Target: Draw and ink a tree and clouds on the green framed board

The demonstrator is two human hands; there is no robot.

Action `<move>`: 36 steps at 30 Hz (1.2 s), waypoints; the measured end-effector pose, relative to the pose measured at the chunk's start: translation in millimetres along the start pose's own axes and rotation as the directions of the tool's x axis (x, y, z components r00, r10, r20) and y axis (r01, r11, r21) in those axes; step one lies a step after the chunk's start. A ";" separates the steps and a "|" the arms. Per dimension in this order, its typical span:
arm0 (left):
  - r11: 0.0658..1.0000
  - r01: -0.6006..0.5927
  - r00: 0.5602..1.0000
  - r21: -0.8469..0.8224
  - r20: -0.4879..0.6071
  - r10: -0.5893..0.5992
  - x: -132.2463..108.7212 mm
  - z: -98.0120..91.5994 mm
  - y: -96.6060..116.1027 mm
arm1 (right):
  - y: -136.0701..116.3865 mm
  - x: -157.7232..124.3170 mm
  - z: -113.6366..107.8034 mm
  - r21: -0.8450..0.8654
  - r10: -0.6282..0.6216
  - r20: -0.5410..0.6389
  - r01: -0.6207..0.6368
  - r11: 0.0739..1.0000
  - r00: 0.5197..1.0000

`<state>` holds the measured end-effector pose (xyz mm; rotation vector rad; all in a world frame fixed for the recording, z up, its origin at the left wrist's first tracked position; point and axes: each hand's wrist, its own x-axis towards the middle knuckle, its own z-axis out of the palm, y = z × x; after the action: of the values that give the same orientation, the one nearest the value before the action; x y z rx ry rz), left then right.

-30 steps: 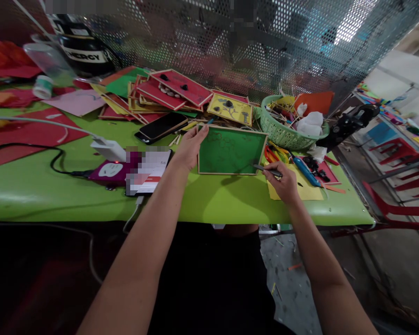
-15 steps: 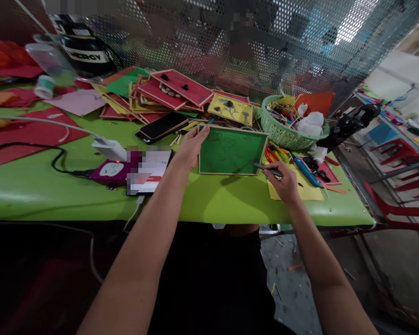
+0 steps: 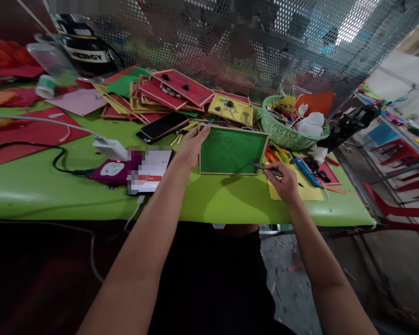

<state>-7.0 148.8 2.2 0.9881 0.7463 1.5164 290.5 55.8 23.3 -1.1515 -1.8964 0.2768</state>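
Observation:
My left hand (image 3: 194, 145) grips the left edge of a green board (image 3: 232, 151) in a thin light wooden frame, tilted up above the table. Faint dark outlines, some like rounded cells, mark its surface. Between the closed fingers of my right hand (image 3: 284, 180) is a slim grey pen-like tool (image 3: 271, 170), its exact kind unclear. The tool's tip points left, over the board's lower right corner; whether it touches I cannot tell. Below my right hand lies a yellow sheet (image 3: 310, 188) with a small dark mark on it.
Framed red and yellow panels (image 3: 181, 88) are piled behind the board. A pale green basket (image 3: 282, 132) of scraps stands at back right, near a blue glue gun (image 3: 306, 171). On the left are a lit phone (image 3: 152, 174), a purple power block (image 3: 108, 173), cables and red paper (image 3: 31, 135).
My hands, the board and the grey tool show no clear movement. The number on the lit phone's screen has changed.

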 end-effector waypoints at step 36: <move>0.999 0.029 1.000 -0.019 -0.011 -0.029 -2.5 3.2 5.2 | -0.9 -0.2 0.4 -0.018 0.016 0.010 -0.016 1.000 1.000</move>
<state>-6.5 145.2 7.7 0.9517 0.7506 1.5023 289.7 55.3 23.5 -1.1793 -1.9027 0.2751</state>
